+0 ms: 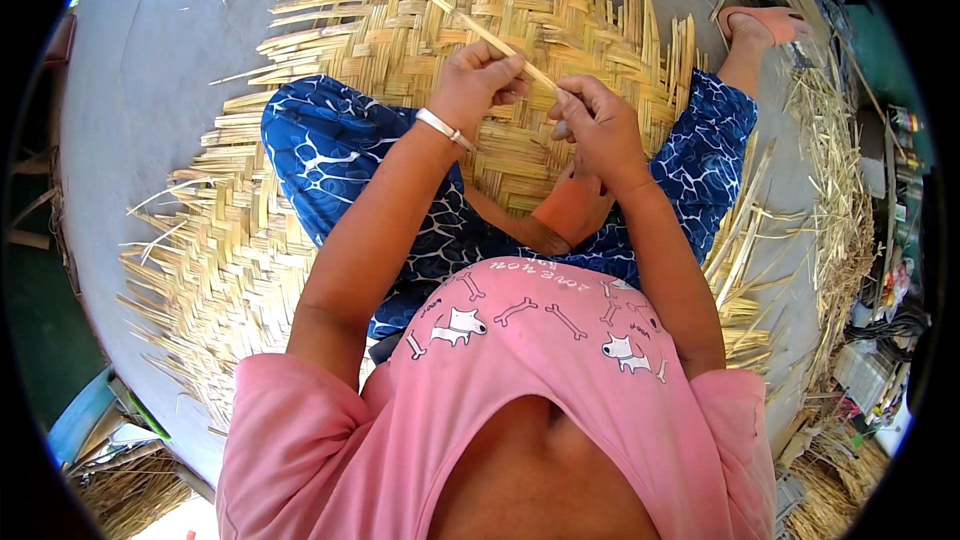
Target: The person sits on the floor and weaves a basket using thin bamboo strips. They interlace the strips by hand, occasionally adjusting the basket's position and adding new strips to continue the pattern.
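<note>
A long, pale yellow split-cane strip [440,2] slants from the upper left down to my hands, held above the weave. My left hand [482,80] pinches it partway along, fingers closed. At its lower end, my right hand [598,125] grips it between thumb and bent fingers; the tip is partly hidden there. Beneath me spreads a woven cane mat [400,60] with a broad over-and-under pattern. Loose strip ends stick out all round its edges, longest at the far side. I sit on the mat with my legs bent.
Grey floor [130,70] surrounds the mat. Dry straw and strip scraps [830,160] are heaped along the right side. Mixed clutter with cables [890,345] stands beyond. A blue object [82,415] and more straw [130,495] lie at the lower left. My orange sandal [762,24] rests far right.
</note>
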A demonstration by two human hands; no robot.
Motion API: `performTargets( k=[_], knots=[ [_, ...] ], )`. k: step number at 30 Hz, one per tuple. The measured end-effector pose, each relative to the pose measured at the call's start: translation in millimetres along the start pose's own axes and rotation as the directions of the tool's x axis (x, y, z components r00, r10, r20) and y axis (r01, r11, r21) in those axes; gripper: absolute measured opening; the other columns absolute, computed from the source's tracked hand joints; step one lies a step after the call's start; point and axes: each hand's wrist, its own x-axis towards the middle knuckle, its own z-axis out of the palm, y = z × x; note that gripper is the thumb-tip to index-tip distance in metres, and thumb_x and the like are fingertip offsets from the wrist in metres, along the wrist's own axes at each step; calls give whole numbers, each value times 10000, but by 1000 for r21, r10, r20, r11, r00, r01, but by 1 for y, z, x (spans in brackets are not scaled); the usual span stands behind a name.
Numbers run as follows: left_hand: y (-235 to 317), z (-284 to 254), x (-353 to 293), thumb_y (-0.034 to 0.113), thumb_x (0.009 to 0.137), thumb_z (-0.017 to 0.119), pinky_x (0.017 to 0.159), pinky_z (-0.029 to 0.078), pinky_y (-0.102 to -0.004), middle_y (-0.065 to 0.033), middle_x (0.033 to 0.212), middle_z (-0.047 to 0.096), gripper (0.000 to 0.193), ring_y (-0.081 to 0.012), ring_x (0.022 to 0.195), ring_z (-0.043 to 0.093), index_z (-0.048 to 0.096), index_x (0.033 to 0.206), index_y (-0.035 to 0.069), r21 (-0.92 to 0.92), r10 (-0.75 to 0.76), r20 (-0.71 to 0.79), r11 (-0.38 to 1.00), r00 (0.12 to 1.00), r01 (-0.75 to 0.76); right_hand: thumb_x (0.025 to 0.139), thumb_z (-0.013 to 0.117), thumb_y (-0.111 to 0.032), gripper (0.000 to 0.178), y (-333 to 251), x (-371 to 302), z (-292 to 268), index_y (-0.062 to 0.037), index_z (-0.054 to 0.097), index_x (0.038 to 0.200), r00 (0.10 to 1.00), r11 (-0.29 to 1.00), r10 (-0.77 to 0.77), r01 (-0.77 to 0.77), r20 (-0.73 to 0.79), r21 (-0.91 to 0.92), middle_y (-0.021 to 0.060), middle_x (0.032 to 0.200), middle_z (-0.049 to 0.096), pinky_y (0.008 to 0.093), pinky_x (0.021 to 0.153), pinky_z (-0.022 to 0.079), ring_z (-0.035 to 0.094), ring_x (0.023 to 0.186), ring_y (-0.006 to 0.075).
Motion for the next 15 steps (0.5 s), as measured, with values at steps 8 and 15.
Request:
performTargets(
  k=[8,15],
  knots=[
    [1,-2,-7,141,872,632,640,499,-211,-29,844,650,145,-96,738,623,625,976,40,-3,-33,29,999,999,33,925,518,-127,189,6,-3,5,18,583,1027,999,998,19,-21,40,63,67,783,611,234,567,501,586,629,97],
    [-5,5,-14,108,862,635,657,497,-214,-37,879,646,187,-101,756,612,620,1030,27,-27,-67,102,997,992,70,951,500,-216,223,14,-5,3,-10,562,1009,984,955,105,-140,142,263,52,739,601,215,520,464,575,573,99]
  ],
)
